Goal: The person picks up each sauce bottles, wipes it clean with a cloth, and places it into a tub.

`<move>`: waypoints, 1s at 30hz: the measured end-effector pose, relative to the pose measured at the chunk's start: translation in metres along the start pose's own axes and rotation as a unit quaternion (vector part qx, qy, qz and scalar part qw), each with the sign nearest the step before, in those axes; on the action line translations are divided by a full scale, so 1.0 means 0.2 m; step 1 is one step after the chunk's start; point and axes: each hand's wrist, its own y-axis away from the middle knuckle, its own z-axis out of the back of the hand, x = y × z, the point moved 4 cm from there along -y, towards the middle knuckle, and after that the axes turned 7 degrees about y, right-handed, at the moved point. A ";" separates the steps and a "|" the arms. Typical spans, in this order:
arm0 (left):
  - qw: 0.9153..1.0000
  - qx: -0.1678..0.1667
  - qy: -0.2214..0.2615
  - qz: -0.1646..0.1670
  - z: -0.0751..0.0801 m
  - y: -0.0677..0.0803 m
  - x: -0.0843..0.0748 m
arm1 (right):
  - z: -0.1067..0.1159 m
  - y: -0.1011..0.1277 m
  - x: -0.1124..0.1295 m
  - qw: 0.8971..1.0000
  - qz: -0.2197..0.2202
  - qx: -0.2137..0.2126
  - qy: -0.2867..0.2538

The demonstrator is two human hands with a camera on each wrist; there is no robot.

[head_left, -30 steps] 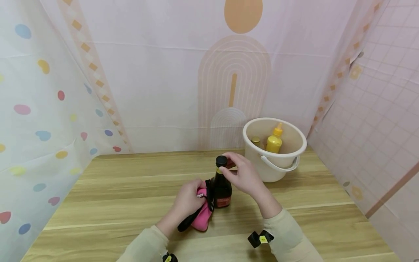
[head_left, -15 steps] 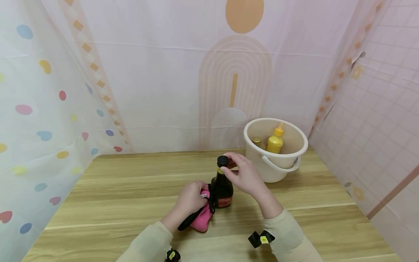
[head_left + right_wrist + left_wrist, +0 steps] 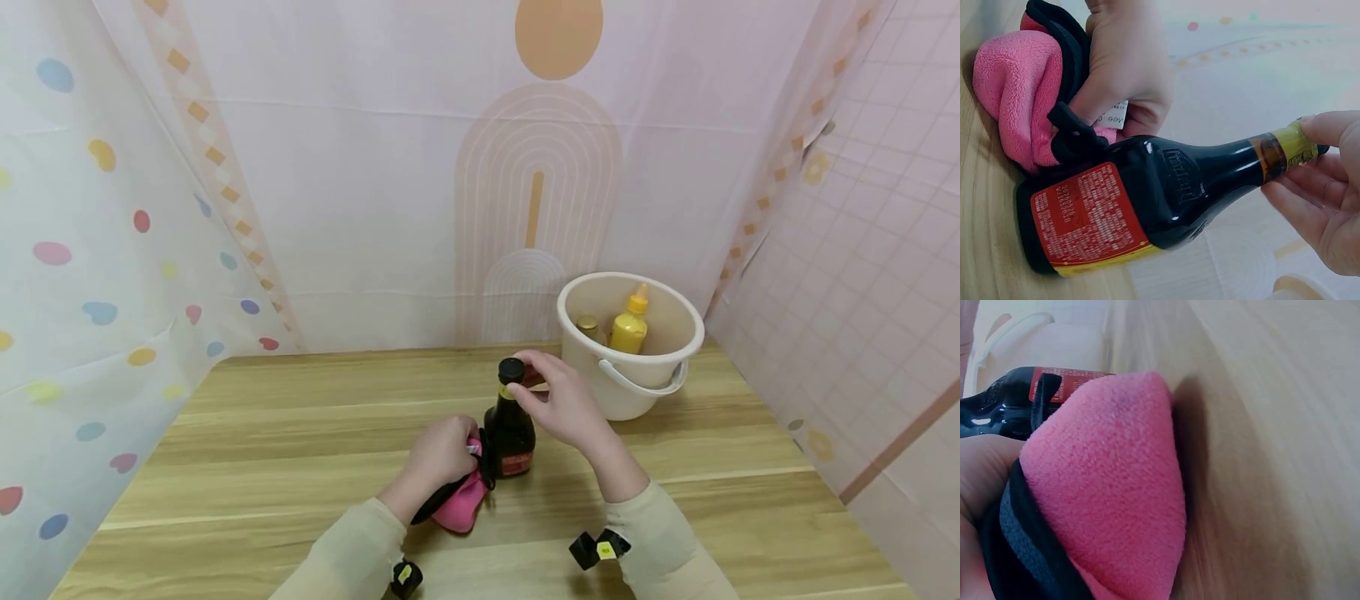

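Observation:
A dark sauce bottle (image 3: 511,429) with a black cap, a yellow neck band and a red label (image 3: 1091,215) stands upright on the table. My right hand (image 3: 558,400) grips its neck between thumb and fingers, just under the cap. At the bottle's left side, my left hand (image 3: 442,457) holds a pink cloth (image 3: 460,504) with black edging, bunched up. The cloth touches the bottle's body, and its black loop (image 3: 1075,134) lies against the glass. Fleecy pink pile fills much of the left wrist view, with the bottle behind it. Part of the left fingers is hidden by the cloth.
A cream bucket (image 3: 633,400) with a white handle stands behind and right of the bottle. Inside it are a yellow squeeze bottle (image 3: 628,329) and a gold-capped container (image 3: 588,325). Patterned curtains (image 3: 360,208) hang around the wooden table (image 3: 300,433).
My left hand, with the cloth, has shifted slightly right along the bottle's side. The right hand keeps its grip on the neck, and the bottle stays nearly in place.

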 end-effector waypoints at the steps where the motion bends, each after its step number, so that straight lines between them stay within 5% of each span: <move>1: 1.000 0.003 -0.001 0.001 0.00 0.00 0.00 | 0.00 0.00 -0.01 1.000 -0.003 0.001 -0.003; 14: 0.999 0.018 0.022 -0.022 0.08 0.04 -0.01 | -0.01 -0.01 -0.03 0.999 -0.025 0.003 -0.046; 20: 0.999 -0.018 0.026 -0.024 0.18 0.08 -0.03 | -0.02 -0.02 0.00 0.999 -0.001 -0.031 0.031; 30: 0.996 -0.084 0.030 -0.025 0.31 0.12 -0.07 | -0.04 -0.01 0.05 0.984 0.017 -0.127 0.126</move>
